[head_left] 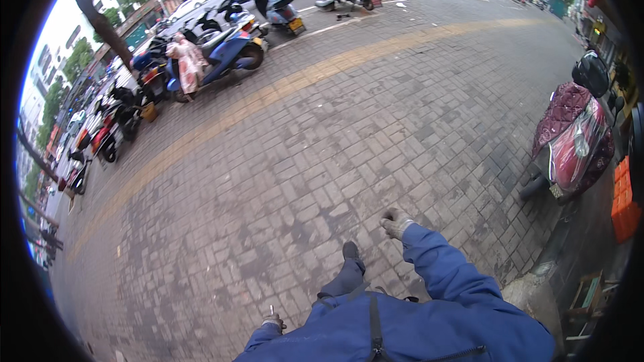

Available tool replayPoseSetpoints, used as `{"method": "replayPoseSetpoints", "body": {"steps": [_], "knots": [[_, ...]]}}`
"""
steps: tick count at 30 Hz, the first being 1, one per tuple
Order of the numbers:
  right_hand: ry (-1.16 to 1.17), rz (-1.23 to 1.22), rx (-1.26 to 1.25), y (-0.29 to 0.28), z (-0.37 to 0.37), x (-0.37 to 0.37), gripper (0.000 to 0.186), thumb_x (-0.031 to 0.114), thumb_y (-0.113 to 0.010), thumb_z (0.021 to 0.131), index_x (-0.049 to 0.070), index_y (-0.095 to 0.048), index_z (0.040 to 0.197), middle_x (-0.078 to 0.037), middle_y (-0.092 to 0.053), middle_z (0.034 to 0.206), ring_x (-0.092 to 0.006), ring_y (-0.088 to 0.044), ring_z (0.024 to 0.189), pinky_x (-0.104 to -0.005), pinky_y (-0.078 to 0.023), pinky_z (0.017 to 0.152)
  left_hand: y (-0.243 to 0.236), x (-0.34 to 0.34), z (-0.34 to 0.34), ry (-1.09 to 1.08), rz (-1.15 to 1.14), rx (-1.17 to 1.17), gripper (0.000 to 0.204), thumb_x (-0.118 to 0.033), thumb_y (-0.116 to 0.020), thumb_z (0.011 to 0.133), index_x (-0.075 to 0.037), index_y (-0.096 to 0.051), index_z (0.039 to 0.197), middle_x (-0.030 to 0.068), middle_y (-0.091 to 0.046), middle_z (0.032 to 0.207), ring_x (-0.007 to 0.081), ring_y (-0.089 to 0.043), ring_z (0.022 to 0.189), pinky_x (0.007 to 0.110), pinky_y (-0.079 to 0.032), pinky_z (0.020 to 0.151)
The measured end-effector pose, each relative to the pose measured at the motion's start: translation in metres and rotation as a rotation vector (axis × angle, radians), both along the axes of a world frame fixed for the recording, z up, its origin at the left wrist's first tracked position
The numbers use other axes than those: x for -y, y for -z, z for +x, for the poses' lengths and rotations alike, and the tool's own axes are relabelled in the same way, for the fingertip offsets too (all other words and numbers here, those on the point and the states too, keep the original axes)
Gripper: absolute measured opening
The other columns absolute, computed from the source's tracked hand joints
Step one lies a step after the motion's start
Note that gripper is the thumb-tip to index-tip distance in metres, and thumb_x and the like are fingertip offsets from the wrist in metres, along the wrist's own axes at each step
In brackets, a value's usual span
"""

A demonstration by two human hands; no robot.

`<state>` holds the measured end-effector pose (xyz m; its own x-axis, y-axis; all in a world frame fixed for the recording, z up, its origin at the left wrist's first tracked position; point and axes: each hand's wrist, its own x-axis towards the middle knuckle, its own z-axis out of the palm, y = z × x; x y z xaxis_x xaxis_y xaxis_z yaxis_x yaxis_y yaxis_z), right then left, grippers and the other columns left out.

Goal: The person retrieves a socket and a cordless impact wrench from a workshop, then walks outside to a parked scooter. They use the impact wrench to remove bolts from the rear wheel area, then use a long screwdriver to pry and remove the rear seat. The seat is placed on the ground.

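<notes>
Left hand [274, 322] grasping pale stick [272, 310]; right hand [396, 222] curled, grip unclear — orange crate [625, 204], bucket [149, 113]: contents indistinct.

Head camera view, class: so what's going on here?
A person in a blue jacket is on a brick pavement, one dark shoe forward. The gloved left hand, low down, seems to hold a small pale stick. The gloved right hand is curled out in front; whether it holds anything is unclear. A blue scooter is parked among others at the upper left, and a maroon-covered scooter stands at the right.
</notes>
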<state>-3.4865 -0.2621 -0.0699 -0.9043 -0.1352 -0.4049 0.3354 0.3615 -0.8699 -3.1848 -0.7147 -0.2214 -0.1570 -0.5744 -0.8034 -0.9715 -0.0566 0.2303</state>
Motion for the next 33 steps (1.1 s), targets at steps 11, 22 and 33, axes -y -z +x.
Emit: {"method": "replayPoseSetpoints", "body": {"steps": [11, 22, 33], "knots": [[0.439, 0.34, 0.39, 0.054, -0.152, -0.171, 0.025, 0.027, -0.064, 0.078, 0.004, -0.063, 0.086, -0.008, -0.059, 0.065, -0.0184, -0.053, 0.049, -0.0346, -0.044, 0.045, -0.02, -0.048, -0.706, 0.29, 0.11, -0.446, 0.039, -0.05, -0.04, 0.089, -0.013, -0.045, 0.078, 0.0087, -0.048, 0.052, 0.023, -0.044, 0.037, 0.038, -0.031, 0.032], [0.18, 0.554, 0.188, 0.1, -0.744, -0.176, 0.031, 0.03, -0.055, 0.074, 0.002, -0.066, 0.082, -0.019, -0.064, 0.078, -0.0328, -0.063, 0.079, -0.0424, -0.048, 0.07, 0.022, -0.067, -0.985, 0.16, -0.088, -0.264, 0.024, -0.021, -0.055, 0.084, -0.009, -0.049, 0.104, 0.0102, -0.055, 0.066, 0.0218, -0.056, 0.055, 0.037, -0.047, 0.045], [0.28, 0.666, 0.077, -0.033, -1.157, -0.108, 0.038, 0.018, -0.055, 0.075, 0.004, -0.058, 0.11, -0.024, -0.059, 0.106, -0.0353, -0.058, 0.101, -0.0391, -0.045, 0.086, 0.054, -0.065, -1.362, 1.017, -0.213, -0.279, 0.035, -0.036, -0.047, 0.087, -0.003, -0.058, 0.093, 0.0182, -0.062, 0.083, 0.0304, -0.061, 0.077, 0.04, -0.048, 0.066]]}}
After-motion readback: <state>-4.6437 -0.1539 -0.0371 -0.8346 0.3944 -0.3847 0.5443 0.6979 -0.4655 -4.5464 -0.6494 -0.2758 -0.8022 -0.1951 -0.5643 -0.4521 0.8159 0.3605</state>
